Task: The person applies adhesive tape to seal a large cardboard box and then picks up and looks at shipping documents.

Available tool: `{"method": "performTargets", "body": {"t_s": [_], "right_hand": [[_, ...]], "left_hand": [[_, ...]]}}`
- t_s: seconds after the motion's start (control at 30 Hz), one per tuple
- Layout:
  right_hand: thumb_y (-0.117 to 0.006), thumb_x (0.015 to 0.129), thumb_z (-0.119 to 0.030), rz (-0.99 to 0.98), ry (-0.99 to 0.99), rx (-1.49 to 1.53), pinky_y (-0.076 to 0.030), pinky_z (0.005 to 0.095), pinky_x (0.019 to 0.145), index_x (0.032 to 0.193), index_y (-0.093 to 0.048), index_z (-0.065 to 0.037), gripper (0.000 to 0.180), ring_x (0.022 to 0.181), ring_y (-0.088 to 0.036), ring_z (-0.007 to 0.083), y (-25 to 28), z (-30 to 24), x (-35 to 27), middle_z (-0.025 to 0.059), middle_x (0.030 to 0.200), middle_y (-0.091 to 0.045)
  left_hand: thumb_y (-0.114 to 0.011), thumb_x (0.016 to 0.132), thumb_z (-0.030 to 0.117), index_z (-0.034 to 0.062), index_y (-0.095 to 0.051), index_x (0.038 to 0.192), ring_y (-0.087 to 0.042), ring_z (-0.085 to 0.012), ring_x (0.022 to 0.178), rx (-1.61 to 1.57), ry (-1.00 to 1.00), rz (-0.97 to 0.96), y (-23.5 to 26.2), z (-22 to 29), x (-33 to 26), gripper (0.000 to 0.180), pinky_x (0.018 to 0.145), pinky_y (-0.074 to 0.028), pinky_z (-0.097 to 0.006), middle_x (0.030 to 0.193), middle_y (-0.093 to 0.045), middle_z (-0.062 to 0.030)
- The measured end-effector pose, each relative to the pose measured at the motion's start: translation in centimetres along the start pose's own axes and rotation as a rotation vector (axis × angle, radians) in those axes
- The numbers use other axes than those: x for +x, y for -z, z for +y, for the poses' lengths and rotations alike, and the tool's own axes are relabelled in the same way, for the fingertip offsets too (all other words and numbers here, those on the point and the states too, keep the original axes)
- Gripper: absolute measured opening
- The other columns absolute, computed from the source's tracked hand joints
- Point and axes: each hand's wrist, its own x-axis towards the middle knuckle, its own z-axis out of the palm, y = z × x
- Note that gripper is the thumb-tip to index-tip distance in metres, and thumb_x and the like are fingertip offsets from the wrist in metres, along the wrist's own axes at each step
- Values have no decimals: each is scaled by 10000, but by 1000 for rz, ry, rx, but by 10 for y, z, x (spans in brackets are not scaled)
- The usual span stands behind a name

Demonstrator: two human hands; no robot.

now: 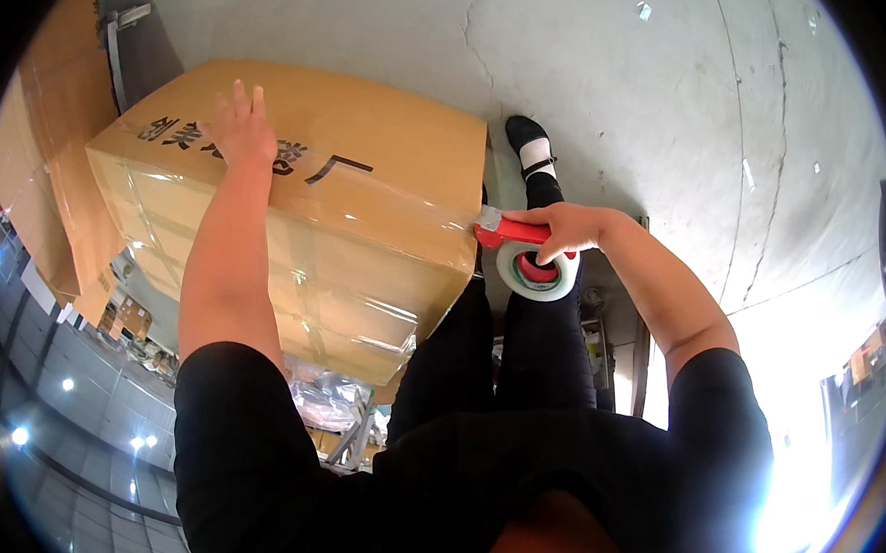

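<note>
Holding one red tape dispenser [514,231] in the right hand [573,228], fingers wrapped round its body; one pale tape roll [510,276] mounted on it. Dispenser head sits at the right end of one large carton [355,131]; can't tell if it's touching. Left hand [242,132] is flat on the carton's top face, fingers spread, gripping nothing. Carton is in front and to the left, black print on top, several clear tape strips on the near side. One black shoe [525,129] on the concrete floor [634,96].
</note>
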Motion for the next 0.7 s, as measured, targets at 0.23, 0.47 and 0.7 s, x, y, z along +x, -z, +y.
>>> {"method": "performTargets", "body": {"t_s": [0.23,0.47,0.7], "right_hand": [[-688,682,-115,117,140,199,-451,256,713,1491,-338,-234,889,788,-548,137,-28,31,18,59,959,-597],[-692,669,-119,260,108,288,-472,290,844,1507,-293,-253,937,881,-572,146,-79,46,-1,58,1079,-608],[-692,661,-168,268,143,209,-502,321,647,1502,-301,-262,932,666,-577,178,-142,100,1,75,934,-598]], "left_hand": [[-654,815,463,43,-472,1305,-444,-344,1248,-919,-514,-41,151,82,-163,671,1084,-265,-514,1307,-517,-181],[-634,761,120,100,-559,1172,-516,-264,1158,-1012,-625,391,117,153,-235,418,1044,-293,-518,1179,-582,-73],[-619,769,131,116,-605,1096,-507,-248,1159,-951,-612,596,123,155,-237,328,1027,-274,-516,1100,-607,-41]]}}
